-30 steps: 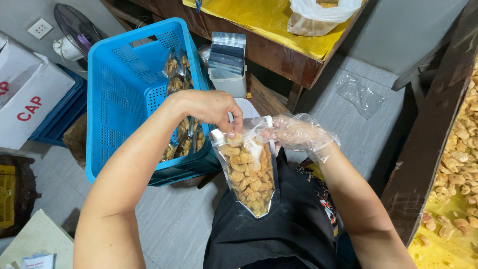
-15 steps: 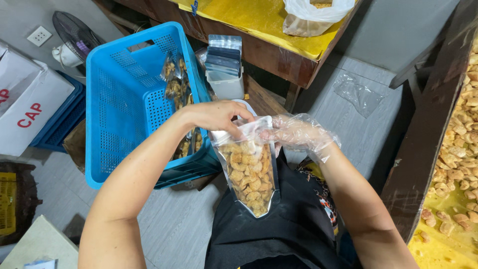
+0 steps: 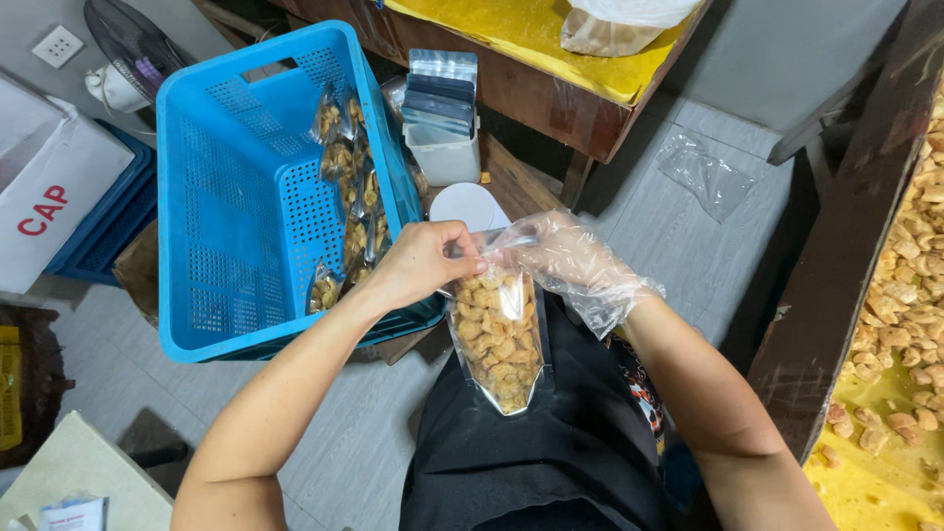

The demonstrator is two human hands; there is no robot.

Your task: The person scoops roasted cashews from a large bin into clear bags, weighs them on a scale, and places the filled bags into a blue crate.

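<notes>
A clear pouch (image 3: 498, 339) full of golden-brown fried snack pieces hangs upright over my lap. My bare left hand (image 3: 421, 262) pinches the pouch's top edge at its left side. My right hand (image 3: 572, 264), in a thin clear plastic glove, grips the same top edge on the right. Both hands meet at the pouch's mouth, which is pressed between the fingers. I wear a black apron (image 3: 551, 462) under the pouch.
A blue plastic crate (image 3: 246, 206) to my left holds several filled pouches (image 3: 346, 187) along its right wall. Behind it are a tub of empty pouches (image 3: 442, 108) and a white lid (image 3: 469, 207). Loose snack pieces (image 3: 910, 295) lie on a yellow sheet at right.
The pouch and both hands sit slightly lower and closer to my lap. My left hand's fingers have slid along the top edge toward the right hand.
</notes>
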